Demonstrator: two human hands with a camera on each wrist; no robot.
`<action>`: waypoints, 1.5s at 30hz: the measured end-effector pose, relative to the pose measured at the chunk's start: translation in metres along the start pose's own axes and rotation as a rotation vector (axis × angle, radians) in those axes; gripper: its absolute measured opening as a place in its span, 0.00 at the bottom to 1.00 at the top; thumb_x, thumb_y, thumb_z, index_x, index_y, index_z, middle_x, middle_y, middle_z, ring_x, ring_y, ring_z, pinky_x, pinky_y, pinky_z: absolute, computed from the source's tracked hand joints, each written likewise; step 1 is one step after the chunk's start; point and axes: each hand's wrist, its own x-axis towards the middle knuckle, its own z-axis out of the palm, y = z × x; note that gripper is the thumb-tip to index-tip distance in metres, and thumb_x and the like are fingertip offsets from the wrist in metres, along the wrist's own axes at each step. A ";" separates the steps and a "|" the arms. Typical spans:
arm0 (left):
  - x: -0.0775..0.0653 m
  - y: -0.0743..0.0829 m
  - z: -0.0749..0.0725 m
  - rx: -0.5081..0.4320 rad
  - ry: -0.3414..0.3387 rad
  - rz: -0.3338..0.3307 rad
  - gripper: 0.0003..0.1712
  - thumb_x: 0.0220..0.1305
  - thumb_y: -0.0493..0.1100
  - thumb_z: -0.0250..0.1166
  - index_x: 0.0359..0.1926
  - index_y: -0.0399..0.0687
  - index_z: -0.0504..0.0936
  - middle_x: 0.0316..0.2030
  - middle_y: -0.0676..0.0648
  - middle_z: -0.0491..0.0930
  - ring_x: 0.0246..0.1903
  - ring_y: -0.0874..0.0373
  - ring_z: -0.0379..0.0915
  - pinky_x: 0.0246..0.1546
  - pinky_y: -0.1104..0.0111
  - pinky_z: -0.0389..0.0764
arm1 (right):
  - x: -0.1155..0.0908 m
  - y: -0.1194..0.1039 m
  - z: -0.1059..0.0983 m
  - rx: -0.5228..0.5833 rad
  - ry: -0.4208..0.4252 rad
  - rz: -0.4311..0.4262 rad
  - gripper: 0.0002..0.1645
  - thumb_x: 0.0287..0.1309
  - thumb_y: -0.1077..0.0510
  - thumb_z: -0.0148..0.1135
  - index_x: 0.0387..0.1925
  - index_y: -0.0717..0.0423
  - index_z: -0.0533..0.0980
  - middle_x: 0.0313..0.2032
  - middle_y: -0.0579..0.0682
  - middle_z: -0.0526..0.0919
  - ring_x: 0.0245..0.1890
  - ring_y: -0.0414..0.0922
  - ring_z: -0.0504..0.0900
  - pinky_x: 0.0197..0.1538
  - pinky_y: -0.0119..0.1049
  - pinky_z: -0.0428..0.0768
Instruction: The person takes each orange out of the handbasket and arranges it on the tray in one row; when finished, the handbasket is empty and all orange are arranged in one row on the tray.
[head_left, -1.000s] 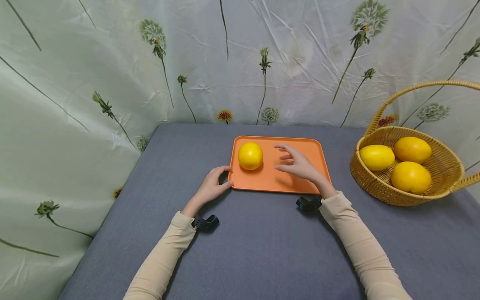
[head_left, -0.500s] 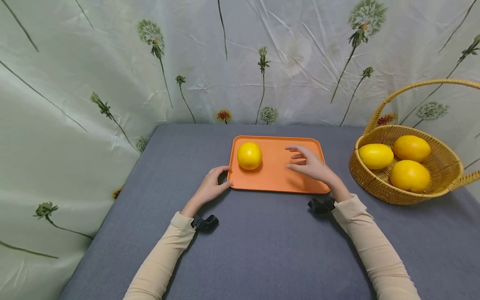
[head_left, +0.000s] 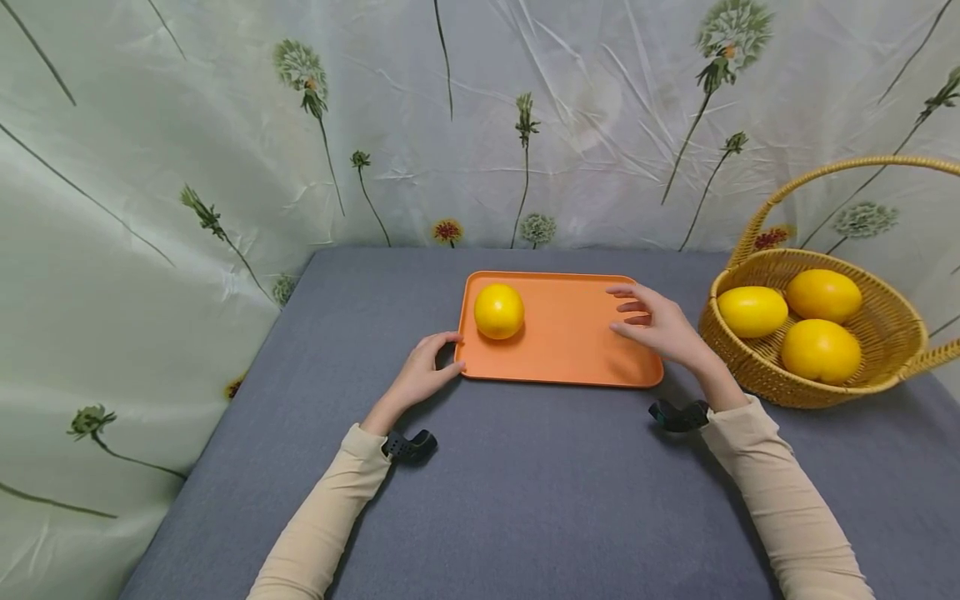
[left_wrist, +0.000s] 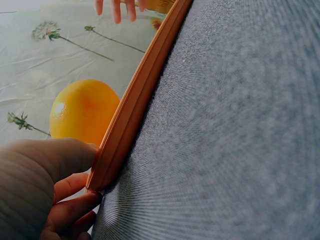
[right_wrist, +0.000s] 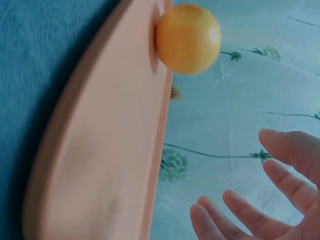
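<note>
An orange tray (head_left: 562, 333) lies on the grey cloth, with a round, glossy yellow-orange fruit (head_left: 498, 311) on its left part. My left hand (head_left: 420, 371) rests at the tray's left edge, thumb and fingertips touching the rim a little apart; in the left wrist view its thumb (left_wrist: 75, 155) is against the rim near the corner. Over the tray's right end hovers my right hand (head_left: 660, 325), fingers spread and loosely bent, holding nothing. The right wrist view shows those fingers (right_wrist: 250, 215) apart from both tray and fruit.
At the right stands a woven basket (head_left: 738, 371) with a tall handle. Inside it are a yellow lemon-shaped fruit (head_left: 752, 312) and two rounder yellow-orange fruits (head_left: 821, 352). A curtain (head_left: 420, 125) with dandelion prints hangs behind and left of the table.
My right hand has moved right, from above the tray's middle to its right end. The left hand, the tray and the fruit on it have stayed in place.
</note>
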 end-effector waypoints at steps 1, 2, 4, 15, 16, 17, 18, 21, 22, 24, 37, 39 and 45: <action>0.000 0.000 0.000 -0.001 0.000 -0.002 0.27 0.58 0.44 0.63 0.58 0.41 0.71 0.58 0.41 0.72 0.63 0.45 0.60 0.66 0.51 0.60 | -0.002 0.000 -0.003 -0.006 0.012 0.000 0.31 0.56 0.59 0.61 0.62 0.58 0.64 0.60 0.63 0.69 0.56 0.63 0.72 0.55 0.57 0.73; 0.000 0.000 0.000 0.002 0.000 -0.003 0.27 0.58 0.44 0.62 0.58 0.41 0.70 0.58 0.41 0.72 0.63 0.45 0.60 0.66 0.51 0.60 | -0.004 0.000 -0.006 -0.005 0.022 0.001 0.31 0.56 0.59 0.60 0.61 0.58 0.64 0.59 0.63 0.69 0.55 0.63 0.72 0.55 0.57 0.73; 0.001 0.000 0.000 0.000 0.001 -0.004 0.27 0.58 0.44 0.63 0.58 0.41 0.71 0.58 0.41 0.72 0.63 0.45 0.60 0.66 0.51 0.60 | -0.007 0.000 -0.011 -0.005 0.042 0.017 0.31 0.57 0.58 0.60 0.61 0.57 0.64 0.59 0.62 0.70 0.55 0.62 0.72 0.55 0.57 0.73; 0.002 0.000 0.001 0.007 0.003 0.011 0.26 0.58 0.44 0.62 0.57 0.41 0.71 0.58 0.40 0.73 0.63 0.45 0.61 0.66 0.51 0.60 | -0.029 0.006 -0.035 -0.026 0.099 0.005 0.31 0.58 0.57 0.59 0.62 0.59 0.63 0.58 0.59 0.69 0.47 0.21 0.70 0.48 0.16 0.73; 0.002 0.000 0.001 0.007 0.003 0.010 0.26 0.58 0.44 0.62 0.57 0.41 0.71 0.57 0.40 0.73 0.62 0.45 0.62 0.65 0.51 0.60 | -0.031 0.007 -0.037 -0.026 0.105 -0.002 0.31 0.58 0.58 0.59 0.62 0.59 0.63 0.58 0.60 0.68 0.46 0.19 0.68 0.46 0.13 0.71; 0.002 0.000 0.001 0.005 0.004 0.010 0.26 0.58 0.44 0.63 0.57 0.41 0.71 0.57 0.40 0.73 0.62 0.45 0.61 0.65 0.51 0.60 | -0.033 0.007 -0.039 -0.026 0.114 0.007 0.31 0.58 0.57 0.59 0.62 0.59 0.63 0.58 0.58 0.68 0.46 0.17 0.68 0.45 0.10 0.70; 0.002 0.000 0.001 0.003 0.005 0.009 0.26 0.58 0.44 0.63 0.57 0.41 0.71 0.57 0.40 0.73 0.62 0.45 0.61 0.66 0.51 0.60 | -0.034 0.007 -0.041 -0.025 0.125 0.018 0.31 0.58 0.57 0.59 0.61 0.58 0.63 0.57 0.57 0.69 0.45 0.16 0.67 0.45 0.10 0.69; 0.002 0.000 0.001 -0.001 0.007 0.007 0.26 0.58 0.44 0.63 0.57 0.41 0.71 0.58 0.40 0.72 0.63 0.45 0.61 0.66 0.51 0.60 | -0.039 0.008 -0.047 -0.030 0.154 0.049 0.31 0.57 0.57 0.60 0.61 0.56 0.63 0.56 0.49 0.70 0.44 0.15 0.68 0.43 0.08 0.69; 0.002 -0.001 0.001 0.000 0.008 0.007 0.26 0.58 0.44 0.63 0.57 0.41 0.71 0.58 0.40 0.72 0.63 0.45 0.61 0.66 0.51 0.60 | -0.040 0.009 -0.049 -0.030 0.161 0.057 0.30 0.58 0.56 0.59 0.61 0.56 0.63 0.55 0.45 0.70 0.43 0.15 0.68 0.43 0.08 0.69; 0.001 -0.001 0.001 0.002 0.007 0.010 0.27 0.58 0.44 0.62 0.57 0.41 0.71 0.58 0.40 0.72 0.63 0.45 0.61 0.66 0.51 0.60 | -0.043 0.011 -0.053 -0.025 0.176 0.076 0.30 0.58 0.56 0.59 0.61 0.55 0.63 0.52 0.35 0.69 0.43 0.15 0.69 0.43 0.07 0.69; 0.000 -0.001 0.001 0.003 0.008 0.000 0.26 0.58 0.44 0.62 0.57 0.41 0.71 0.58 0.41 0.73 0.63 0.45 0.61 0.66 0.51 0.59 | -0.061 0.030 -0.071 -0.022 0.342 0.124 0.29 0.57 0.58 0.60 0.60 0.54 0.65 0.42 0.21 0.67 0.40 0.18 0.70 0.39 0.06 0.68; 0.000 -0.001 0.001 0.003 0.008 0.003 0.26 0.58 0.44 0.63 0.57 0.42 0.71 0.58 0.41 0.73 0.63 0.45 0.61 0.66 0.51 0.59 | -0.064 0.033 -0.074 -0.001 0.366 0.138 0.27 0.57 0.59 0.60 0.59 0.50 0.66 0.42 0.21 0.67 0.40 0.18 0.70 0.38 0.07 0.69; 0.001 -0.002 0.001 0.002 0.010 0.006 0.26 0.58 0.44 0.63 0.57 0.42 0.71 0.58 0.41 0.73 0.63 0.45 0.61 0.66 0.51 0.59 | -0.070 0.040 -0.082 0.002 0.434 0.193 0.25 0.59 0.55 0.58 0.58 0.41 0.65 0.42 0.19 0.64 0.38 0.16 0.69 0.34 0.09 0.71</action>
